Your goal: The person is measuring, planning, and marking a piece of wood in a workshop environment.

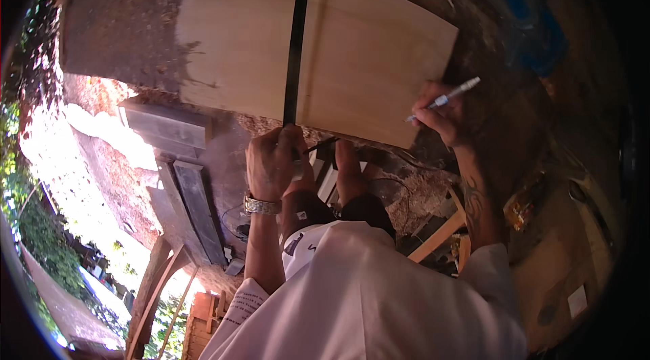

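Observation:
A pale wooden board (376, 60) lies in front of me on a dusty brown surface. Across it, from the far edge to the near edge, runs a dark straight strip (297, 45), perhaps a ruler or tape blade. My left hand (271, 162), with a metal watch at the wrist, grips the strip's near end at the board's near edge; part of a tool shows under the fingers. Above the board's right near corner, my right hand (442, 113) holds a slim silver and white pen (449, 96), its tip pointing left and down towards the board.
Dark planks (195, 202) and a wooden block (165, 126) are at the left. Wood shavings (426, 197) and timber offcuts (439, 235) lie below on the right. A blue object (541, 37) is at the far right. Sawdust covers the surface around the board.

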Tool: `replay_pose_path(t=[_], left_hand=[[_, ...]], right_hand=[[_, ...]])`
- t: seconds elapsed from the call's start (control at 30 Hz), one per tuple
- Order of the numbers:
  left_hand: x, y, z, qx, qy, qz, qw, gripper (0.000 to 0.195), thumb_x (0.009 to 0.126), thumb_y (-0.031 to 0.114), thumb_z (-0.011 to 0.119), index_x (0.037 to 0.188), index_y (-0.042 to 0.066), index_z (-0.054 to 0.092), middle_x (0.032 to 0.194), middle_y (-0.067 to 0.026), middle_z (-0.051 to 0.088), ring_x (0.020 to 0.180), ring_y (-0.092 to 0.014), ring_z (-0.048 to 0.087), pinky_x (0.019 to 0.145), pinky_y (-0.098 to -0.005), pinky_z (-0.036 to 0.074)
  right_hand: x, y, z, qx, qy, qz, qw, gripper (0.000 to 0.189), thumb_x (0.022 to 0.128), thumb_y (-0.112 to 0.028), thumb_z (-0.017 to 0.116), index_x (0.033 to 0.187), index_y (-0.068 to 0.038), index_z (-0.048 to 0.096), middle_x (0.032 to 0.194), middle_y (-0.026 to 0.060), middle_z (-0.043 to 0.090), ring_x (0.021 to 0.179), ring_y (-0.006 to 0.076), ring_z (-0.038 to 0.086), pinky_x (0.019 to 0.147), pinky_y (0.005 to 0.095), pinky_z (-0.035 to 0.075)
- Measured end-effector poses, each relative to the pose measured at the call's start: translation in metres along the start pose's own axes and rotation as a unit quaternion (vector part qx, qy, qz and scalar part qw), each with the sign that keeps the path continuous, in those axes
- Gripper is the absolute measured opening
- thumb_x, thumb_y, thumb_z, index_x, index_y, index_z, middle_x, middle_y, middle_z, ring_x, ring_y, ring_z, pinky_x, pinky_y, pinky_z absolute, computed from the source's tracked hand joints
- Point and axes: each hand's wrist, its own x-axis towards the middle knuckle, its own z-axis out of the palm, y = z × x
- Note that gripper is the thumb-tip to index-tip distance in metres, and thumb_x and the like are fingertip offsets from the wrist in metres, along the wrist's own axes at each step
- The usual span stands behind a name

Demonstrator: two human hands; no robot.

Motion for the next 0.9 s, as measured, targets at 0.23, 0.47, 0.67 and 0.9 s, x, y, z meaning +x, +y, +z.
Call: replay_pose_path(t=[0.23,0.47,0.67,0.9], left_hand=[[0.027,-0.025,-0.083,0.101,0.051,-0.019,0.993,0.042,0.095,0.036,0.053,0.093,0.002,0.077,0.076,-0.013,0.074,0.073,-0.026,0.073,0.069,-0.0376,0.054],[0.053,-0.035,-0.121,0.082,0.048,-0.022,0.995,0.036,0.094,0.034,0.057,0.089,0.006,0.078,0.077,-0.0191,0.071,0.078,-0.041,0.07,0.071,-0.0472,0.053],[0.057,-0.04,-0.126,0.089,0.064,-0.016,0.994,0.038,0.093,0.039,0.058,0.084,0.006,0.076,0.075,-0.0232,0.067,0.076,-0.044,0.067,0.068,-0.0498,0.052],[0.058,-0.046,-0.135,0.062,0.059,-0.01,0.996,0.037,0.094,0.037,0.058,0.084,0.006,0.075,0.076,-0.0242,0.067,0.077,-0.045,0.067,0.07,-0.0521,0.053]], right_hand=[[0.028,-0.024,0.038,-0.031,-0.039,-0.027,0.998,0.004,0.087,0.002,0.06,0.089,-0.002,0.059,0.079,0.007,0.06,0.071,0.0136,0.062,0.066,0.0295,0.052],[0.1,-0.036,0.108,-0.034,-0.064,-0.022,0.997,0.004,0.087,0.003,0.061,0.09,0.001,0.06,0.082,0.0065,0.061,0.072,0.013,0.063,0.067,0.0285,0.051],[0.138,-0.027,0.167,-0.004,-0.098,-0.011,0.995,0.007,0.089,0.005,0.06,0.095,0.002,0.062,0.086,0.0065,0.062,0.078,0.0108,0.063,0.068,0.0266,0.051],[0.176,-0.004,0.233,-0.087,-0.124,-0.082,0.985,0.008,0.088,0.003,0.063,0.094,-0.001,0.065,0.087,0.0058,0.067,0.081,0.0122,0.065,0.071,0.027,0.053]])
